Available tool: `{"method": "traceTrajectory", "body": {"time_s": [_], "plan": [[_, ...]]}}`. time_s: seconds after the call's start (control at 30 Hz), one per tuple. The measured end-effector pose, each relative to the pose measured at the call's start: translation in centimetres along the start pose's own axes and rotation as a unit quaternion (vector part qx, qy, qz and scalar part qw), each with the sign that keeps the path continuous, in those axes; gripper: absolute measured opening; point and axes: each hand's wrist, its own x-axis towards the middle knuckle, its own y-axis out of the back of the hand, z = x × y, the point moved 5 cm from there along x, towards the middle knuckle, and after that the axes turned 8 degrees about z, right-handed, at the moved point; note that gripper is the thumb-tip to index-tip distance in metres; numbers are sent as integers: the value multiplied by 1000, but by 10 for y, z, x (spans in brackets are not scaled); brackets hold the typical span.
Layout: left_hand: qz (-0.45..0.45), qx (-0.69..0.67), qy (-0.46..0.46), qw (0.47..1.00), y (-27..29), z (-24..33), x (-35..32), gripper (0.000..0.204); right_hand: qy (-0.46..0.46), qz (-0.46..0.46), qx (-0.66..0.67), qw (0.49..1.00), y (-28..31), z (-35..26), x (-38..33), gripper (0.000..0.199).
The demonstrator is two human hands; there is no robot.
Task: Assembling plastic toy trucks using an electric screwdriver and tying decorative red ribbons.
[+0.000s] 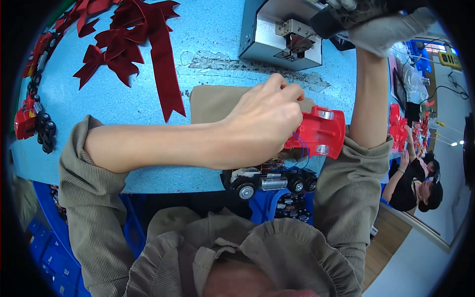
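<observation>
Near the middle of the table my left hand (269,116) is bare, its fingers curled around a red plastic toy truck body (324,131). Blue wires hang from that body toward a black toy truck chassis (269,182) with silver-hubbed wheels, close to the front edge. My right hand (391,29), in a whitish glove, reaches far to the upper right. It is closed on a black power screwdriver (329,21), whose thin bit is at the mechanism of a silver screw feeder box (284,34). The left fingertips are partly hidden.
Dark red ribbon bows (116,52) lie at the upper left. Finished-looking red toy trucks (27,119) stand along the left edge. A grey-brown cloth (208,101) lies under my left hand. A blue bin (267,203) of wheeled parts sits below the edge. Another person (415,183) works at right.
</observation>
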Motion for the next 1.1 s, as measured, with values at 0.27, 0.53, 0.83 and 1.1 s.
{"method": "traceTrajectory", "body": {"time_s": [0.27, 0.53, 0.83, 1.1], "plan": [[-97, 88, -56, 990, -5, 1, 20, 15, 47, 13, 54, 997, 34, -27, -64, 89], [-137, 80, -84, 984, -15, -4, 24, 33, 135, 110, -1, 985, 77, -139, -115, 50], [-292, 147, 12, 945, -8, 5, 29, 23, 16, 33, 99, 994, 14, -107, -138, 31], [-253, 176, -65, 949, -9, 6, 25, 27, -25, 22, 103, 994, 12, -74, -147, 39]]}}
